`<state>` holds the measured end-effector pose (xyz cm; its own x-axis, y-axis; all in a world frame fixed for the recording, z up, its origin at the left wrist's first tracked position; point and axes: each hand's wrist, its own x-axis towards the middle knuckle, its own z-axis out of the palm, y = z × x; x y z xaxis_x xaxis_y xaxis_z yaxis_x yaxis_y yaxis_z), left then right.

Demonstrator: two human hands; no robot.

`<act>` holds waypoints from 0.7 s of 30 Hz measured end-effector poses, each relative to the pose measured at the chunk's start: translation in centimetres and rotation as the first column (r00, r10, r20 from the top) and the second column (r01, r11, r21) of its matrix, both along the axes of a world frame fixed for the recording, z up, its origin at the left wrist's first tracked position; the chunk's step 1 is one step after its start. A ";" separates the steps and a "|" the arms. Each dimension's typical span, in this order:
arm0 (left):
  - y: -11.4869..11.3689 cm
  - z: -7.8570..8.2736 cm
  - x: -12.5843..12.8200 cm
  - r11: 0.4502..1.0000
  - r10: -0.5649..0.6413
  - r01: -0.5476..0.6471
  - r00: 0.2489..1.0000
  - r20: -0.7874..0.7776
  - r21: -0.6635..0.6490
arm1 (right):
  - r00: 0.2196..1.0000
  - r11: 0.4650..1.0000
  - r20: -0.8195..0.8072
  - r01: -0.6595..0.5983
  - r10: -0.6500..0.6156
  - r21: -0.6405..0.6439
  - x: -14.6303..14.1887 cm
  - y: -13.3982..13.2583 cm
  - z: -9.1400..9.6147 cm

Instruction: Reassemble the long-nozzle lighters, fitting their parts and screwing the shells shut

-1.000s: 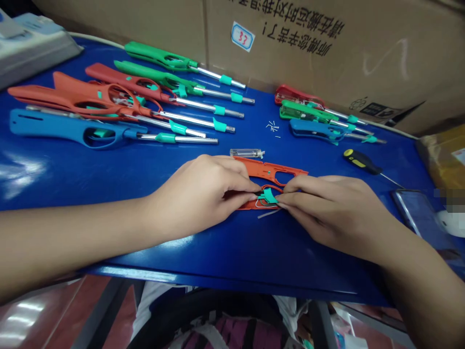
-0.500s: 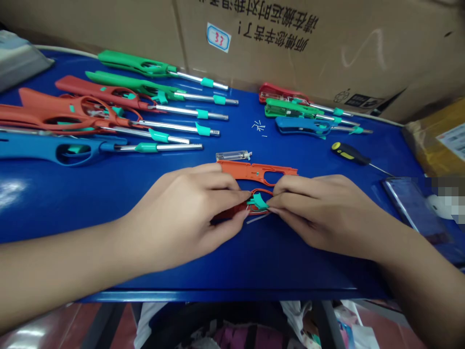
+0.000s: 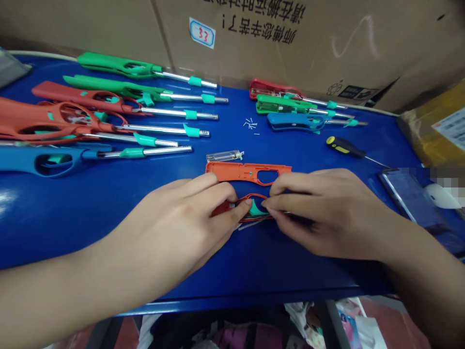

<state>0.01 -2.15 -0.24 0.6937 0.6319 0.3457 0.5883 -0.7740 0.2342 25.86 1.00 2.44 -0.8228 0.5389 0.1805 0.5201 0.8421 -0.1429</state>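
Left hand (image 3: 181,228) has shifted on the teal trigger (image 3: 256,209); its thumb (image 3: 238,213) now covers the trigger's left end, which used to poke out; index finger (image 3: 229,192) has slid back left of it; view's swung too, so the blue lighter (image 3: 18,161) left of it lost its butt end.

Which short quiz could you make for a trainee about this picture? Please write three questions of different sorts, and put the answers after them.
1. What lies just beyond the upper orange shell half?
a) a roll of tape
b) a clear tube
c) a pair of scissors

2. True or false: the blade of the screwdriver points toward the phone.

3. Fill in the colour: between the left grip and the right grip shows a small part that is ____.

Key: 1 b; 2 true; 3 turquoise green.
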 end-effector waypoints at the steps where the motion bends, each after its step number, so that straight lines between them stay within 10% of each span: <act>1: 0.0 0.0 0.0 0.998 -0.009 0.015 0.996 -0.090 0.058 | 0.998 0.998 -0.050 0.029 -0.032 -0.059 0.1 0.1 0.1; 6: -0.1 -0.2 -0.2 0.974 -0.005 0.063 0.965 -0.263 0.216 | 0.993 0.964 -0.088 0.056 -0.081 -0.259 0.5 0.7 0.3; 21: 0.2 -0.1 -0.2 0.989 -0.027 0.058 0.975 -0.219 0.138 | 0.958 0.863 -0.156 0.137 -0.240 -0.487 -0.1 1.7 -0.3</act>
<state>-0.21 -1.93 -0.30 0.7871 0.5551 0.2690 0.5785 -0.8156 -0.0094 25.75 2.70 2.17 -0.6689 0.7430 0.0210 0.5780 0.5377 -0.6138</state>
